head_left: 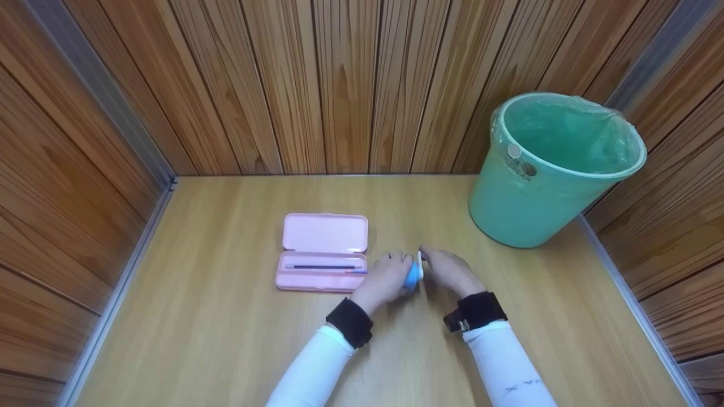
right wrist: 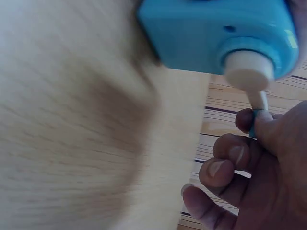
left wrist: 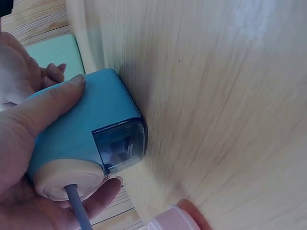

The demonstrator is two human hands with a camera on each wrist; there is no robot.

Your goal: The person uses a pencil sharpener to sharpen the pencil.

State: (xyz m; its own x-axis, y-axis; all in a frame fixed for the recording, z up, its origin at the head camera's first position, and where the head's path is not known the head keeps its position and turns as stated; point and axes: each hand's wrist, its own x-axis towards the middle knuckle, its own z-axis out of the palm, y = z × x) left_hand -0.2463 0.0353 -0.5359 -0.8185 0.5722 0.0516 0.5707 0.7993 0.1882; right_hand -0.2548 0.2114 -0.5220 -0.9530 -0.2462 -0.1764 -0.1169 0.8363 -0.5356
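Observation:
My left hand (head_left: 386,280) grips a blue crank pencil sharpener (left wrist: 91,108), its thumb laid along the body. A grey pencil (left wrist: 78,206) sticks out of the sharpener's round cream front. Low on the body is a dark see-through shavings drawer (left wrist: 120,146). On the opposite side, my right hand (head_left: 449,271) pinches the small blue knob at the end of the white crank arm (right wrist: 257,99) between thumb and forefinger. Its other fingers are loosely bent. Left of the hands, a pink pencil case (head_left: 325,233) lies with its lid back, holding a dark pencil (head_left: 322,267) and another thin item.
A green waste bin (head_left: 523,198) with a clear liner stands at the back right of the wooden table (head_left: 215,339). Wood-panelled walls (head_left: 339,85) enclose the back and both sides.

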